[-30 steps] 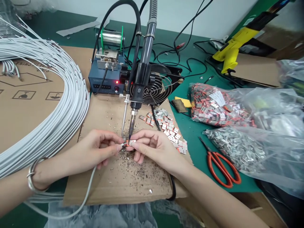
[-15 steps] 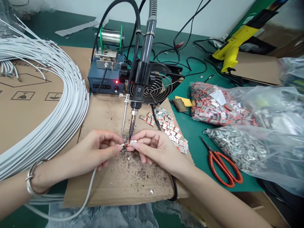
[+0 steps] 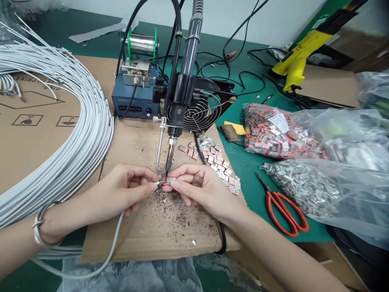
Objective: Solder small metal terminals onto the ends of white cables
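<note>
1. The soldering iron point(image 3: 178, 109) hangs fixed in its stand, tip down over the cardboard point(image 3: 152, 227), so both hands stay free to bring the work up to it.
2. The left hand point(image 3: 121, 194) pinches the end of a white wire point(image 3: 114, 243) and feeds it to just under the iron's tip.
3. The right hand point(image 3: 197, 186) grips a small connector point(image 3: 170, 180) against that wire end, right below the iron.
4. Loose connectors point(image 3: 219, 162) lie just right of the iron, within easy reach; red scissors point(image 3: 282, 211) sit further right.

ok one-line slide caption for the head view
Left hand holds a white cable against a small connector in the right hand, under the soldering iron.
</note>
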`<control>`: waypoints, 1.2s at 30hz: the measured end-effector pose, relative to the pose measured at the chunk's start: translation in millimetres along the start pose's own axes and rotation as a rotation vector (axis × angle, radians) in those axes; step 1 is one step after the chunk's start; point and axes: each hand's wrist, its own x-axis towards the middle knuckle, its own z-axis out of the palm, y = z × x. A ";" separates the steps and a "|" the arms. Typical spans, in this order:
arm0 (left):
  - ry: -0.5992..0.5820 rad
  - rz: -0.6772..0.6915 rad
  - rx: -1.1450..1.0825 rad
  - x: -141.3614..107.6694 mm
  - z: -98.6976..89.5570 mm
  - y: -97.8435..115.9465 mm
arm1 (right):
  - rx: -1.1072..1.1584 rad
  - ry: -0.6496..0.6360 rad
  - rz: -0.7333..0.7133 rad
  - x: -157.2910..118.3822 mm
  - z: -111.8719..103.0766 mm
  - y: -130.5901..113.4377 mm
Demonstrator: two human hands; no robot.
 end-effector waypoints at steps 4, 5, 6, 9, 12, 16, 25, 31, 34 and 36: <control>-0.002 0.018 -0.012 1.4 -0.4 -2.0 | 0.002 -0.014 -0.008 -0.9 -0.6 0.2; -0.001 0.025 -0.020 1.6 -0.4 -3.2 | 0.001 -0.016 -0.013 -1.0 -0.8 0.3; -0.002 0.031 -0.029 1.8 -0.5 -4.4 | -0.001 -0.019 -0.017 -1.1 -0.9 0.4; 0.001 0.044 -0.047 2.3 -0.9 -7.7 | -0.017 -0.019 -0.023 -0.8 -0.7 0.7; 0.019 0.039 -0.025 2.3 -1.8 -9.0 | -0.039 0.006 -0.011 0.0 0.5 1.1; 0.035 0.029 -0.009 1.8 -2.3 -8.6 | -0.051 0.027 0.003 0.4 2.1 1.1; 0.036 0.023 -0.016 -0.6 -0.4 -5.0 | -0.023 0.008 -0.009 -1.9 1.7 -0.4; 0.038 0.026 -0.022 0.2 -0.6 -7.2 | -0.022 0.015 0.001 -2.0 2.6 -0.8; 0.032 0.019 0.011 2.2 -1.0 -7.7 | -0.050 0.022 0.002 -0.6 2.4 0.1; 0.040 0.017 0.049 3.3 -1.2 -7.3 | -0.070 0.026 0.004 0.3 2.1 1.0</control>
